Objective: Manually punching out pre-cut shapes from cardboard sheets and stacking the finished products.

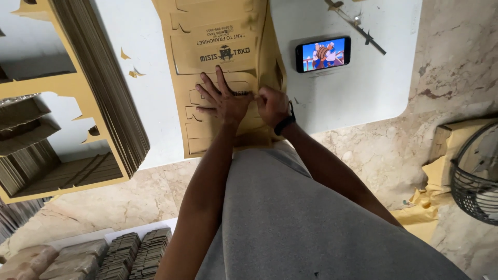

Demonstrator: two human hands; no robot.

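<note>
Here my left hand [224, 99] lay flat on the brown die-cut cardboard sheet [223, 46], fingers spread wide and pressing it down onto the white tabletop [358, 88]. My right hand [272, 106], with a dark band at the wrist, sat just beside the left, its grip curled and pinched on a cut piece of the same sheet, near the sheet's right edge. The sheet reached from the near edge of the tabletop away from me, its printed panel beyond my fingers. A phone [323, 53] with a bright picture on its screen lay to the right of the sheet, apart from it. To the left stood a tall stack of cardboard frames [98, 98] with punched-out windows. A wire fan guard [474, 176] stood over the marble floor at the right.
</note>
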